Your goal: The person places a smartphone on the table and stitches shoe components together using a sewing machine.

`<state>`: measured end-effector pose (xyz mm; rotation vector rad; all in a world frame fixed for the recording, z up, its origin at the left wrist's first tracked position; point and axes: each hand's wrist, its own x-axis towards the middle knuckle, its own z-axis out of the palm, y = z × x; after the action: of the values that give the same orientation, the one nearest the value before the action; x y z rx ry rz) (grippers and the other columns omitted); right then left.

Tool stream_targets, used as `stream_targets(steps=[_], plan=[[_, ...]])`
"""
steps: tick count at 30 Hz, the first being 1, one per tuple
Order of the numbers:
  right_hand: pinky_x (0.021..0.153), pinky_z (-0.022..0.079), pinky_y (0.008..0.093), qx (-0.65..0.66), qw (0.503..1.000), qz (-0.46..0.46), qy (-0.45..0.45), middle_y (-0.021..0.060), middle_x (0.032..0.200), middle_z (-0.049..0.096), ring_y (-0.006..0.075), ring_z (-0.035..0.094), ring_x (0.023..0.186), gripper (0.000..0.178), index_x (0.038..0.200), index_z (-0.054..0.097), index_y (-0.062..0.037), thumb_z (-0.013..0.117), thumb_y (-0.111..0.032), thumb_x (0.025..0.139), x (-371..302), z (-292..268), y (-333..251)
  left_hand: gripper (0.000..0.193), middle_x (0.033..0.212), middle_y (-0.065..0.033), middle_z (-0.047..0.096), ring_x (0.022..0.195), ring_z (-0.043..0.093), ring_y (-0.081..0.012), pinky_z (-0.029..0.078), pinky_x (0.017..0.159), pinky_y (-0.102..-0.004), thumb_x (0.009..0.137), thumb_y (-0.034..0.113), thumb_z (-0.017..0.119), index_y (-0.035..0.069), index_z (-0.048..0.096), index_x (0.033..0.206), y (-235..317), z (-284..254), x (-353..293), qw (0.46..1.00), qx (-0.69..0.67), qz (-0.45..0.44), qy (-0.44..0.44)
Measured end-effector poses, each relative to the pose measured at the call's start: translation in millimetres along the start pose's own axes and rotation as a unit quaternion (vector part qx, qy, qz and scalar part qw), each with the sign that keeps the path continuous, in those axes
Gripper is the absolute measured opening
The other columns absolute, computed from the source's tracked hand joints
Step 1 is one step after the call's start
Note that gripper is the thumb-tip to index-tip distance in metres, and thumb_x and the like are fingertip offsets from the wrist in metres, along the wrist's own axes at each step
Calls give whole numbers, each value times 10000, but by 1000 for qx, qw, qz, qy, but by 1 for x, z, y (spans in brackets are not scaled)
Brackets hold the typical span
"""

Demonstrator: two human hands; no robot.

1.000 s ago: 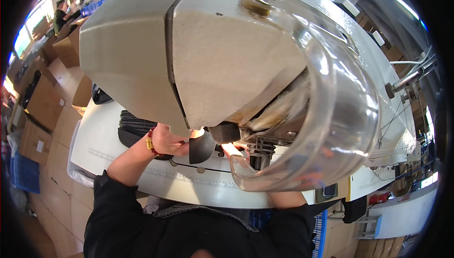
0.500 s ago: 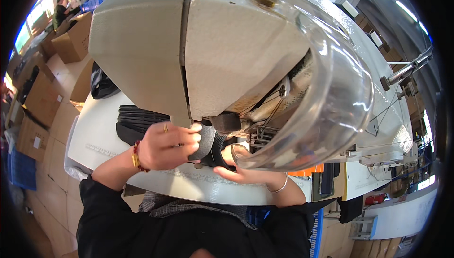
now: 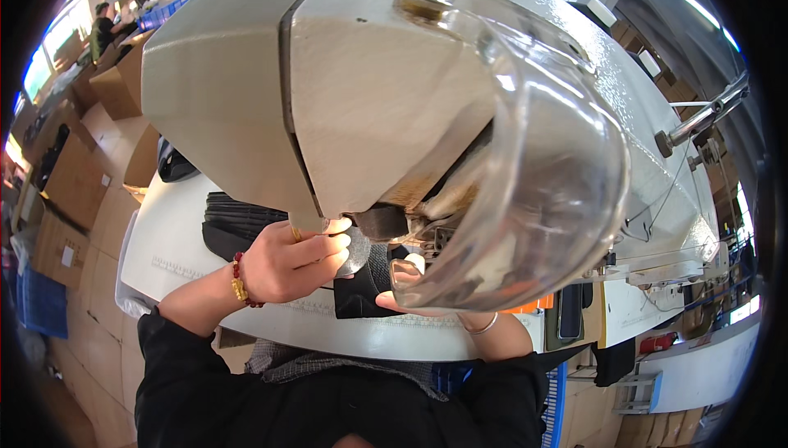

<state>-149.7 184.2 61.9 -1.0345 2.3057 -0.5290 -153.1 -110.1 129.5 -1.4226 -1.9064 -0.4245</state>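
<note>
Under the head of a pale sewing machine (image 3: 394,95), my left hand (image 3: 291,266) is closed, its fingertips pinched beside a round grey metal part (image 3: 355,255). What lies between those fingertips is too small to make out. A black fabric piece (image 3: 361,296) lies right of that hand, near the table's front edge. My right hand (image 3: 410,296) grips the fabric's right side between thumb and fingers, partly hidden behind the clear plastic guard (image 3: 533,169). Behind my left hand rests a stack of black pleated pieces (image 3: 238,218).
A ruler strip runs along the white table (image 3: 328,329). At the right are a phone (image 3: 569,313) and an orange thing (image 3: 533,305). Cardboard boxes (image 3: 78,173) and a blue crate (image 3: 41,304) stand left on the floor. Another person (image 3: 104,31) sits far left.
The machine sits further left in the picture as the view shifts. More of the black fabric shows in front, between my hands. My left hand's fingers stay pinched; the guard covers more of my right hand.
</note>
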Motion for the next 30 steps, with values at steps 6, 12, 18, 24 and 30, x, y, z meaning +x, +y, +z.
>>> stream_targets(steps=[6,12,18,24,30], plan=[[1073,399,365,239,956,-161,52,86,1249,598,260,458,1256,356,1307,577,-26,626,-217,1012,-2,-1,11,254,1011,-82,678,908,701,-288,584,715,-398,657,84,843,32,690,853,-6,4,5,998,-24,-57,26],[1044,420,372,242,955,-156,68,108,1224,605,268,483,1214,381,1301,588,-6,638,-179,966,-9,-14,5,306,988,-96,667,845,660,-298,530,700,-420,608,76,837,39,715,886,-17,12,0,997,-12,-74,15],[1014,441,379,212,966,-132,69,130,1199,611,276,508,1173,409,1294,598,14,651,-141,919,-14,-24,5,370,1019,-91,662,902,649,-298,524,737,-438,588,77,835,53,726,940,-15,21,-7,994,2,-110,25],[984,463,386,189,972,-119,67,152,1174,617,284,533,1131,440,1287,609,34,664,-103,873,-18,-32,10,327,1028,-85,665,924,650,-293,520,750,-435,654,100,858,68,719,948,-12,28,-7,990,34,-130,49],[955,484,393,171,977,-108,67,173,1149,624,292,558,1089,473,1281,620,54,676,-65,827,-24,-44,16,332,1004,-77,670,904,652,-276,517,726,-430,676,181,884,94,715,948,-7,26,-1,988,64,-123,61]])
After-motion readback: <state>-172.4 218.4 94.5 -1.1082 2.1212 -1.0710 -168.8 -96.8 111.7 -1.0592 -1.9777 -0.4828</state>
